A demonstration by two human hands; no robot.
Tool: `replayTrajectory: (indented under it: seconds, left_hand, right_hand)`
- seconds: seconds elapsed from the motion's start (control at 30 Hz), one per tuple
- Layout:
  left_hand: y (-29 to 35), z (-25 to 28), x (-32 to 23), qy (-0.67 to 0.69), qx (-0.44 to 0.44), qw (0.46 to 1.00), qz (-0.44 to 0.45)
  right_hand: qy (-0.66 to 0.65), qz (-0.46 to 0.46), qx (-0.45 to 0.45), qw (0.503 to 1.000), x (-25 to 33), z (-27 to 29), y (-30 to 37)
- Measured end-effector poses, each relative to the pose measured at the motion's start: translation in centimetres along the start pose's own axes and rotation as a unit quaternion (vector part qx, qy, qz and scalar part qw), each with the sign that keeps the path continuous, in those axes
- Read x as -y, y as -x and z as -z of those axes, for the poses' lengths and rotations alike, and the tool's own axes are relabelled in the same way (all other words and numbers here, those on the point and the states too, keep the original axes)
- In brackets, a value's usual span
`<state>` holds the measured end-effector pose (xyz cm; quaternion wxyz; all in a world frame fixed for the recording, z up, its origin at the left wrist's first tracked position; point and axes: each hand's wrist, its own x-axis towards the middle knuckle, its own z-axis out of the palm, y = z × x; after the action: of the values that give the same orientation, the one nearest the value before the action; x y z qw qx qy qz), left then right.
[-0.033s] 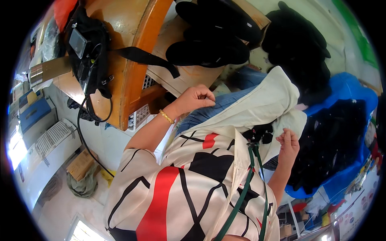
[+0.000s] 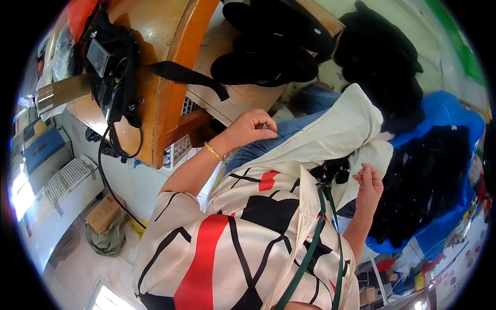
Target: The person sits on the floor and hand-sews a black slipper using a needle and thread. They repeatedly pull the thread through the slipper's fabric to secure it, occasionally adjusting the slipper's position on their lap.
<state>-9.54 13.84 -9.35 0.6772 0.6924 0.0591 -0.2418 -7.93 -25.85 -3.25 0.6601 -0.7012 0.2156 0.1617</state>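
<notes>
My left hand (image 2: pixel 253 126) is raised above my jeans (image 2: pixel 289 132), thumb and fingers curled together in a pinch. Whatever it may hold is too small to make out. On the right, my right hand (image 2: pixel 368 183) has its fingertips pressed together beside the cream cloth (image 2: pixel 330 129) spread over my lap; anything between them cannot be seen. Between the hands, a small black bundle with red specks (image 2: pixel 330 170) lies in the cloth. Dark green straps (image 2: pixel 308 253) run from near it up my front.
A wooden table (image 2: pixel 178 51) at left carries a black bag (image 2: pixel 111 62) with a device and cable. Ahead, black rounded soft pieces (image 2: pixel 263 67) lie on cardboard, with another black pile (image 2: pixel 380 57) beside them. A blue bag (image 2: pixel 444 106) full of black pieces stands at right.
</notes>
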Motion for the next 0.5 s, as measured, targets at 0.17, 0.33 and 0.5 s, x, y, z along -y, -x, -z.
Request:
replayTrajectory:
  seconds: [0.17,0.33,0.5]
  left_hand:
    - [-0.5,-2.7,-1.3,-0.210,-0.053,0.972,-0.087]
    - [-0.5,-4.4,0.1,-0.247,-0.094,0.961,-0.078]
    - [-1.6,-2.9,-3.9,0.122,-0.018,0.976,0.177]
  right_hand:
    - [0.023,0.000,0.013,1.000,0.6,-1.3,0.5]
    - [0.018,0.009,0.034,0.999,0.4,-1.4,1.2]
    - [0.027,0.054,0.040,0.997,0.6,-2.1,1.7]
